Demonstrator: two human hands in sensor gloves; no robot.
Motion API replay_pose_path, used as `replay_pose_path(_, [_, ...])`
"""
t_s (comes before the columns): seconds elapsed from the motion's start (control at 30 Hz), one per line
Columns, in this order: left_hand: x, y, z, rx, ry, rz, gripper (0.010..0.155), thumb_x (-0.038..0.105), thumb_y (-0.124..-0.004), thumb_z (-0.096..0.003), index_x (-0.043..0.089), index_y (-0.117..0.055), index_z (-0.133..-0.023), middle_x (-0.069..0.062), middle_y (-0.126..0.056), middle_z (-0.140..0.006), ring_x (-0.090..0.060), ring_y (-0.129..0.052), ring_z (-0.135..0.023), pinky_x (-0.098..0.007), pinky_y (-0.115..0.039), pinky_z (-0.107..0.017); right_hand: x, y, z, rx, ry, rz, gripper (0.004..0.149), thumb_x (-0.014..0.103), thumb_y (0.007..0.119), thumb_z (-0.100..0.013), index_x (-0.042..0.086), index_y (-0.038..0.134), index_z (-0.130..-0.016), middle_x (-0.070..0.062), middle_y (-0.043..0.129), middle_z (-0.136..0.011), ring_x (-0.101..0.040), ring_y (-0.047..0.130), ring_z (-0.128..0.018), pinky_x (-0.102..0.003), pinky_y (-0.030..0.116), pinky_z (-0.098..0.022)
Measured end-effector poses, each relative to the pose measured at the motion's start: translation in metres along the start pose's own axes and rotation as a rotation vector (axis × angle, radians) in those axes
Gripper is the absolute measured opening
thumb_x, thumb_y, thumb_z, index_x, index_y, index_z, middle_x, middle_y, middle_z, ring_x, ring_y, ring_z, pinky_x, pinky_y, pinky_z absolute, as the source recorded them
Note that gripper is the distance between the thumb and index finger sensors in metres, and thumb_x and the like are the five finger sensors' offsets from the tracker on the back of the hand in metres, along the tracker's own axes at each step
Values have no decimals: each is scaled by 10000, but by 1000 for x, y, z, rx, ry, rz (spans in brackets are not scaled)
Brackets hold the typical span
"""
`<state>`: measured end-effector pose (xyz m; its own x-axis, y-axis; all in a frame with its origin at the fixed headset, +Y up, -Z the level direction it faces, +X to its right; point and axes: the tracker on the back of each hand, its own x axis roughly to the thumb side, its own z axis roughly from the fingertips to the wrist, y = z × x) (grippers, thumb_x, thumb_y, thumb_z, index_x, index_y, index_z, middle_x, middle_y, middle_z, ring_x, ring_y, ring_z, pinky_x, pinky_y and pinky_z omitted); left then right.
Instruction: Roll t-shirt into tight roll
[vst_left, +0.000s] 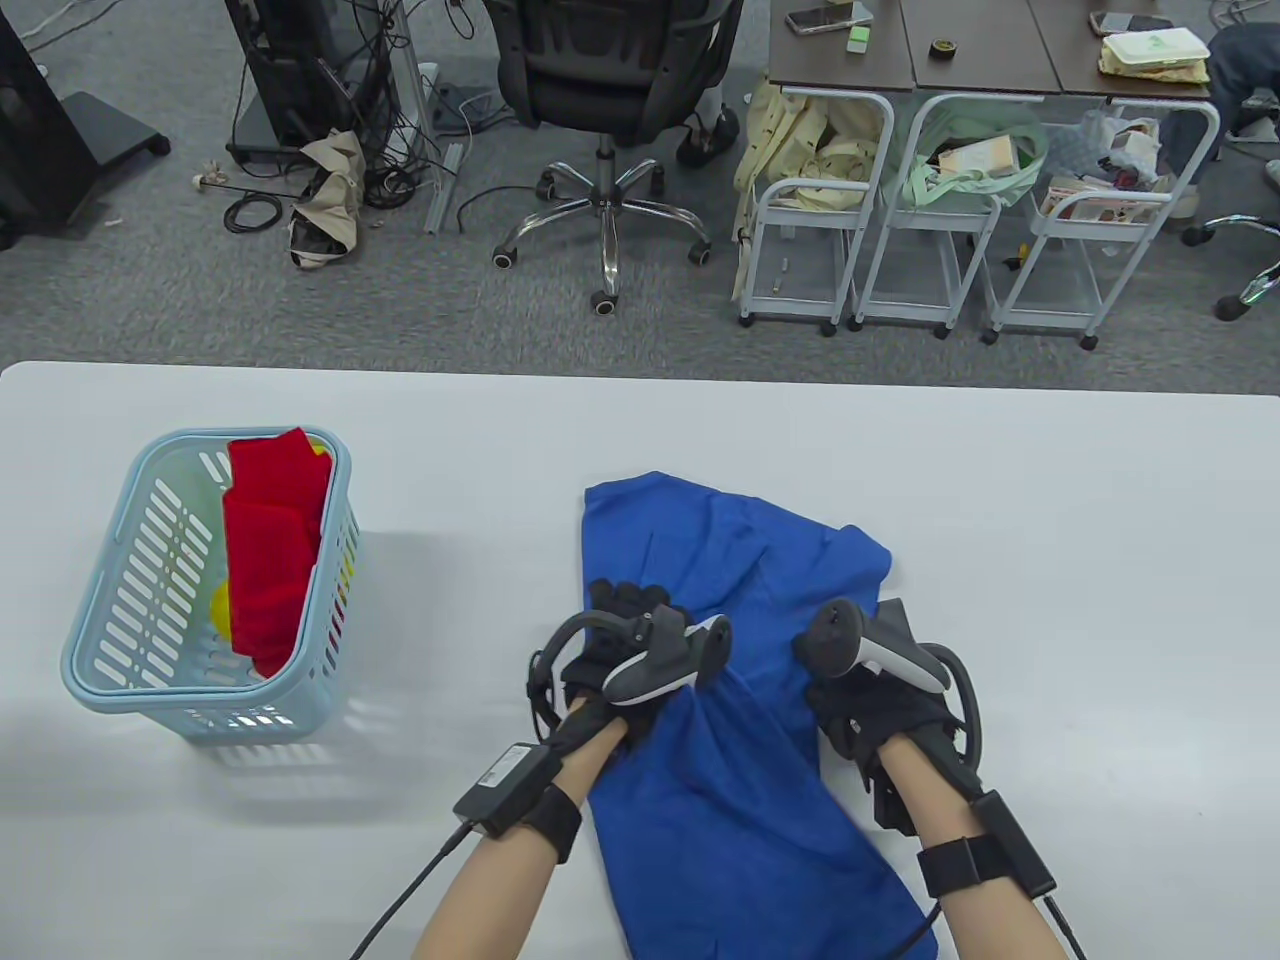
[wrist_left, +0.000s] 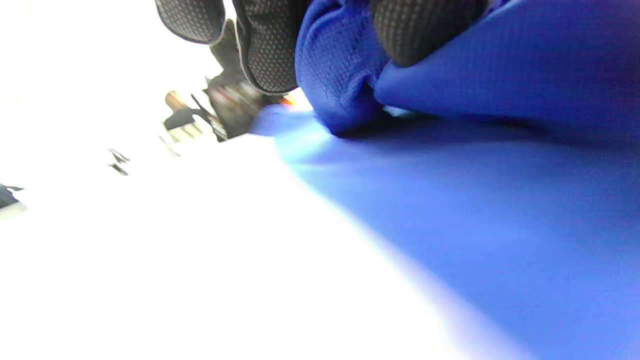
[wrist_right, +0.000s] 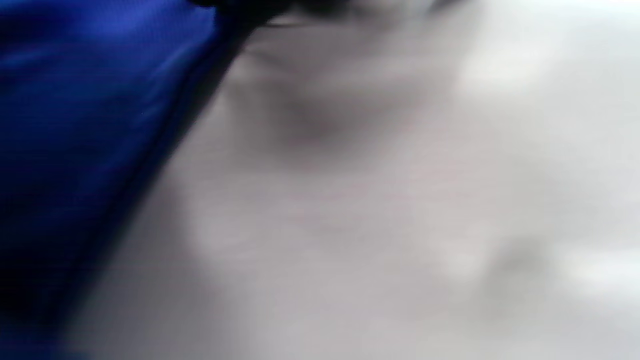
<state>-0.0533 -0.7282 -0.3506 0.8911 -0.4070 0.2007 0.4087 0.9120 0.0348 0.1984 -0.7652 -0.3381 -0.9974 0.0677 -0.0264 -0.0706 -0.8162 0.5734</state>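
Observation:
A blue t-shirt (vst_left: 740, 560) lies as a long strip on the white table (vst_left: 1050, 520), running from the near edge to the middle. My left hand (vst_left: 610, 640) sits on its left edge halfway along. In the left wrist view the gloved fingers (wrist_left: 270, 50) pinch a bunched fold of the blue t-shirt (wrist_left: 340, 75). My right hand (vst_left: 850, 690) grips the opposite, right edge, its fingers curled into the cloth. The right wrist view is blurred and shows only the blue t-shirt (wrist_right: 75, 125) beside bare table.
A light blue plastic basket (vst_left: 110, 600) stands at the left of the table with a red cloth (vst_left: 275, 540) and something yellow inside. Beyond the far edge are an office chair (vst_left: 610, 90), wheeled carts (vst_left: 880, 240) and cables on the carpet.

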Motion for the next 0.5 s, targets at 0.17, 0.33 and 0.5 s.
replay_pose_path(0.17, [-80, -8, 11, -91, 333, -318, 443, 422, -663, -552, 373, -687, -992, -53, -627, -1174, -345, -661, -1082, -583, -568, -777, -35, -18, -5, 51, 129, -159, 643, 450, 515, -621, 238, 199, -1139, -66, 111, -1183, -414, 96, -1107, -632, 349, -745])
replay_pose_path(0.33, [-67, -13, 36, -135, 196, 49, 617, 458, -627, -569, 338, -455, -1149, -122, -426, -1260, -400, -544, -1123, -597, -525, -790, -15, -38, 16, -19, 106, -72, 689, 476, 536, -614, 234, 177, -1150, -99, 68, -1182, -438, 59, -1089, -630, 310, -745])
replay_pose_path(0.5, [-2, -5, 40, -151, -132, 218, 655, 498, -633, -553, 369, -407, -1154, -108, -399, -1270, -395, -521, -1136, -607, -512, -794, 22, -31, 58, -111, -53, 0, 633, 440, 629, -594, 265, 389, -1153, -88, 281, -1217, -422, 251, -1133, -619, 383, -743])
